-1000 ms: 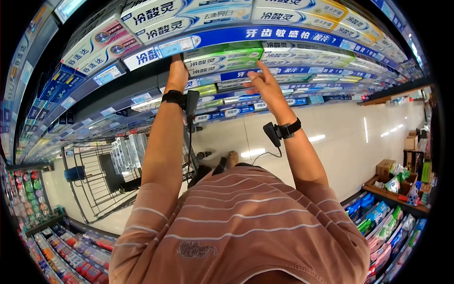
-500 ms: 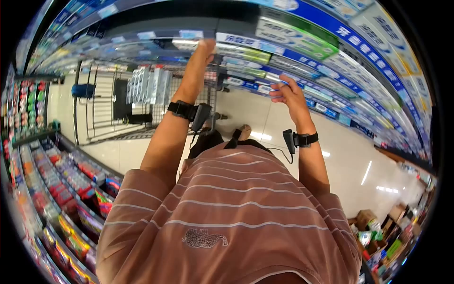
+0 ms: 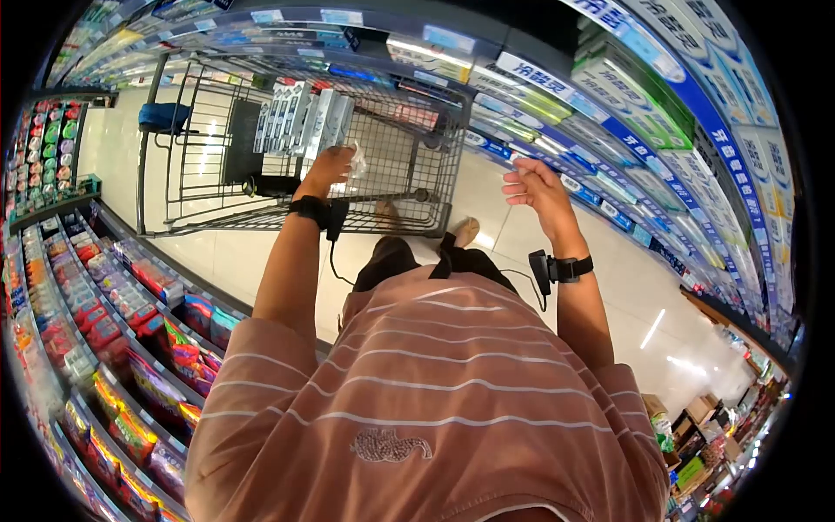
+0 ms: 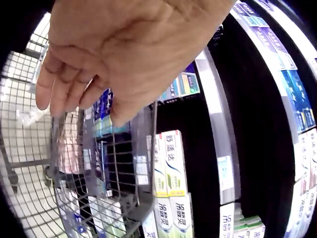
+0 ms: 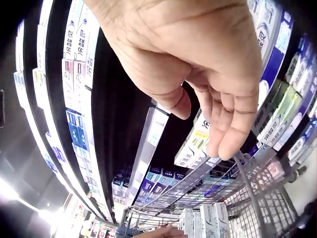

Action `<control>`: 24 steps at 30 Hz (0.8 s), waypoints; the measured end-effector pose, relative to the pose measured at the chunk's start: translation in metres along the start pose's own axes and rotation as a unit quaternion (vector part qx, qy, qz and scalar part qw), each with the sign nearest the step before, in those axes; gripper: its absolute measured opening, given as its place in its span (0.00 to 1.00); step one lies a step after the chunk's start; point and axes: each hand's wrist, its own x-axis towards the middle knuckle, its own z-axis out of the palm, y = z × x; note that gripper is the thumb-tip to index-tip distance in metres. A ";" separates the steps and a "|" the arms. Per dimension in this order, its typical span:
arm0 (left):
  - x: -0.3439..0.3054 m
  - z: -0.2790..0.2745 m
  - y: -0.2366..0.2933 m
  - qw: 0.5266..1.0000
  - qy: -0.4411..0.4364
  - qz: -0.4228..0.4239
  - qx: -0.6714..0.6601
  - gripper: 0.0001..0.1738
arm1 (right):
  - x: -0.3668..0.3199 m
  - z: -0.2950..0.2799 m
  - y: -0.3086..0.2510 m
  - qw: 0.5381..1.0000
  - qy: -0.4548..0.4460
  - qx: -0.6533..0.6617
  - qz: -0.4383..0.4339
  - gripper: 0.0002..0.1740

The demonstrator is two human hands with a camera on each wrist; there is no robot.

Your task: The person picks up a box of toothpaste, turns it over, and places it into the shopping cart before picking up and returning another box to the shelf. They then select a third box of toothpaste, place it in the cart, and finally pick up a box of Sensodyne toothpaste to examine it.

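Note:
Over the near side of the wire shopping cart (image 3: 402, 178) hovers the left hand (image 3: 326, 172), its fingers relaxed and loosely bent. Close to its fingertips in the head view is a crumpled clear plastic piece (image 3: 357, 163); the left wrist view shows that plastic (image 4: 30, 116) beyond the empty left hand (image 4: 124, 49). White boxes (image 3: 284, 119) stand in the cart just past the left hand. The right hand (image 3: 544, 196) hangs in the air before the shelf, fingers slightly bent and holding nothing; its thumb and fingers stand apart in the right wrist view (image 5: 198, 64).
Shelves of boxed goods, with green and white boxes (image 3: 631, 91), curve along the top and right. Packaged goods fill another shelf (image 3: 130, 304) at the left. A blue item (image 3: 163, 117) hangs on the cart's far end. Cartons (image 3: 700, 409) lie at the lower right.
The left hand has left the shelf boxes and moved down and back over the cart. The right hand has drawn away from the green boxes. The view has turned towards the cart.

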 end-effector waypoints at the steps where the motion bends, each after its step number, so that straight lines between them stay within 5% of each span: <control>1: 0.003 -0.016 -0.001 1.000 0.001 -0.028 0.013 0.36 | 0.003 0.013 0.001 1.000 -0.007 -0.004 0.006 0.21; 4: 0.027 -0.061 -0.019 0.997 0.005 -0.058 0.046 0.40 | 0.008 0.054 -0.006 1.000 -0.011 -0.013 0.026 0.21; 6: 0.052 -0.079 -0.036 0.993 0.086 -0.059 0.059 0.31 | 0.011 0.079 -0.007 0.999 -0.013 -0.016 0.035 0.20; 10: 0.102 -0.121 -0.064 0.980 -0.005 -0.107 0.167 0.36 | 0.021 0.115 -0.001 0.998 -0.014 -0.020 0.056 0.20; 21: 0.191 -0.117 -0.139 0.932 -0.019 -0.102 0.348 0.37 | 0.038 0.180 0.014 0.996 0.014 -0.001 0.092 0.21; 23: 0.185 -0.118 -0.140 0.910 -0.062 0.031 0.410 0.35 | 0.040 0.186 0.018 0.994 0.019 -0.013 0.102 0.20; 24: 0.210 -0.120 -0.189 0.917 -0.025 0.093 0.387 0.35 | 0.041 0.185 0.026 0.995 0.008 0.017 0.099 0.20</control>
